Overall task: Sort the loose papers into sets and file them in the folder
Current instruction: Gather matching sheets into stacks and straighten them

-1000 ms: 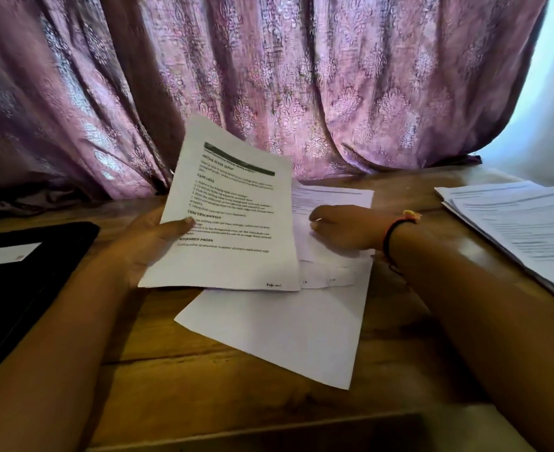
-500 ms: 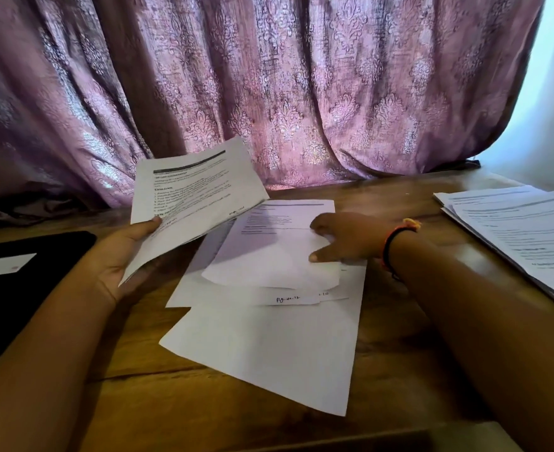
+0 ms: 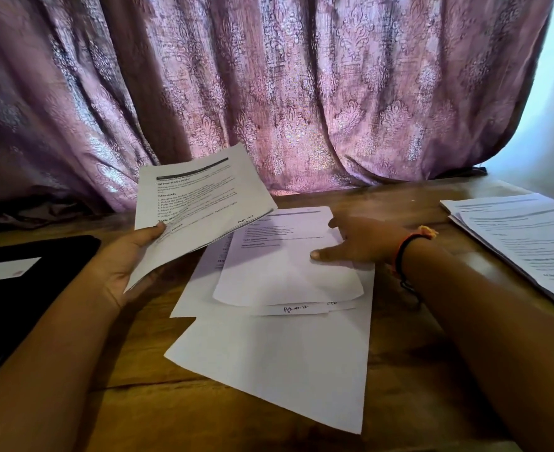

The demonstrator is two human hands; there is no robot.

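Wooden desk (image 3: 203, 419), near middle: one blank-faced sheet (image 3: 278, 363), lying askew; on its far part the loose papers (image 3: 296, 309), a shallow unsquared pile, one bottom margin hand-marked with a page number.

Top sheet (image 3: 282, 265) of the pile: printed, near edge curling up; right hand (image 3: 363, 246), with wristband (image 3: 406, 252), rests on it, fingers and thumb extended.

Left hand (image 3: 122, 262): clamped on a printed page (image 3: 200, 203), thumb on top, raised clear of the desk.

Left edge: black folder (image 3: 24, 288), closed, white label (image 3: 5, 269); nothing visibly filed.

Right edge: sorted stack (image 3: 523, 236), fanned; judged a finished set.

Sorting partway.

Behind: mauve patterned curtain (image 3: 269, 93).
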